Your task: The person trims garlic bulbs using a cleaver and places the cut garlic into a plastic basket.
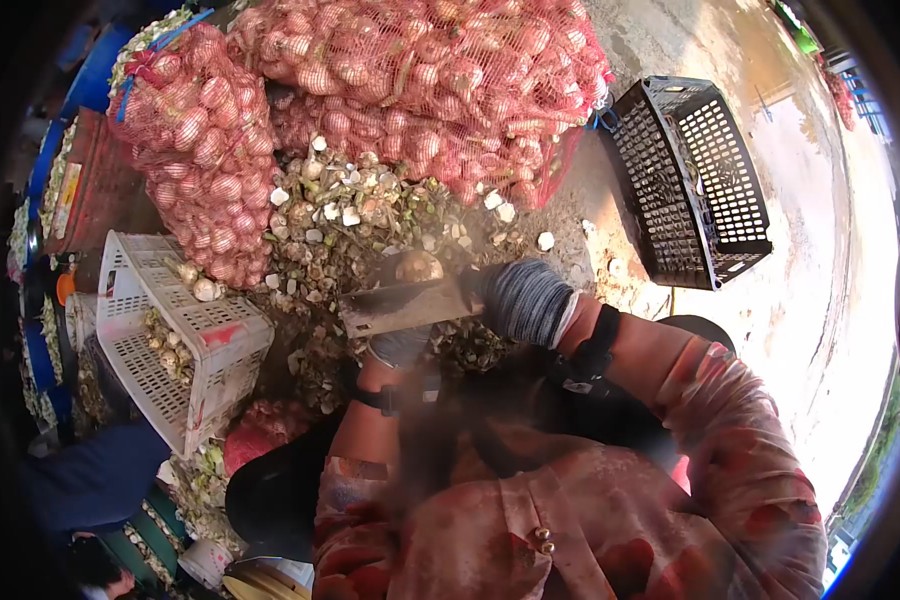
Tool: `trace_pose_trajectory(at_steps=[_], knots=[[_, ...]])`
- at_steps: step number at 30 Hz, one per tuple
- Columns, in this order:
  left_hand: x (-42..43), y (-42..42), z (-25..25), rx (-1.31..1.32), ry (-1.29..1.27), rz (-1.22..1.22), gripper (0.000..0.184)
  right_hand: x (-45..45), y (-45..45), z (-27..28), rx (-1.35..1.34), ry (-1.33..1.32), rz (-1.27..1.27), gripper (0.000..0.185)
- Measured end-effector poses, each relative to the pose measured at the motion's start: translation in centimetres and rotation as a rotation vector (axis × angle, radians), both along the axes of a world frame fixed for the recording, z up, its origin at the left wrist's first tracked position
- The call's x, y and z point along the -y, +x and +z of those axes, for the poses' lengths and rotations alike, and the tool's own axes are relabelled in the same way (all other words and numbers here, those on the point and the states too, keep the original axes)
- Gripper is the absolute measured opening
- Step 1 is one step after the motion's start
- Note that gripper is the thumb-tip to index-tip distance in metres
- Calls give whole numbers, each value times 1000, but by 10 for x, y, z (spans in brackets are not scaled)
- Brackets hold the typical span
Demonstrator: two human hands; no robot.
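Note:
A wide cleaver blade (410,307) lies across the space in front of me, its handle end at my right hand (528,302). That hand wears a grey striped glove and is closed around the handle. Just behind the blade's upper edge shows a round, pale brown bulb (419,266). My left hand (400,345), in a light grey glove, is below the blade; the blade hides its fingers, so its hold on the bulb cannot be made out. Beyond both hands spreads a heap of trimmings and peelings (360,215).
Red mesh sacks of bulbs (420,75) stand at the back, another (205,150) at the left. A white crate (185,340) with some bulbs is at the left, a black crate (685,180) at the right. A co-worker's dark sleeve (100,475) shows lower left.

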State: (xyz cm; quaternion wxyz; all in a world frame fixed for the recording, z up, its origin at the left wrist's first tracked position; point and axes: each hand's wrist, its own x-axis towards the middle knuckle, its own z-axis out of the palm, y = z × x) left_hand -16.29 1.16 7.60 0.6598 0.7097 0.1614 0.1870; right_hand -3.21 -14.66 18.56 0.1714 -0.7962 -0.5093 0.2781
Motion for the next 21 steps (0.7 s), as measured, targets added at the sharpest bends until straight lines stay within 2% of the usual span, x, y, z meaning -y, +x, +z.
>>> trace_pose_trajectory(at_steps=[3, 5, 7, 8, 9, 11, 12, 13, 14, 15, 16, 17, 18, 20, 21], knots=[[5, -2, 45, -8, 150, -29, 43, 1, -1, -4, 8, -62, 4, 28], [-13, -14, 5, -158, 573, -192, 61, 5, 1, -9, 13, -129, -3, 30], [0, -6, 44, -102, 788, -163, 60, 12, 10, -21, 104, -28, -13, 34], [20, -2, 67, -187, 33, 52, 56, 18, 36, -44, 68, -134, -152, 34], [24, 1, 85, -186, 35, 46, 56, 28, 60, -64, 25, -238, -299, 36], [18, -1, 107, -85, 154, 61, 55, 37, 70, -44, -8, -238, -475, 39], [14, 1, 101, -103, 65, 86, 60, 33, 64, -59, -106, -122, -571, 40], [12, 5, 98, -94, 57, 96, 60, 24, 54, -72, -372, 48, -626, 46], [10, 12, 95, -139, 73, 22, 63, 12, 33, -26, -600, 251, -604, 54], [13, 16, 100, -143, 256, -38, 67, 3, 19, -1, -742, 232, -631, 58], [16, 20, 105, -136, 441, -86, 71, -3, 16, 30, -935, 10, -601, 56], [23, 19, 103, -142, 433, -96, 71, -9, 15, 49, -960, -89, -511, 54], [31, 19, 102, 11, 227, 2, 73, -9, 14, 43, -890, -55, -474, 51], [33, 22, 114, 95, -83, 58, 71, -10, 11, 22, -822, -21, -428, 48], [35, 23, 121, 146, -234, 95, 72, -13, 8, 14, -671, 279, -369, 46]])
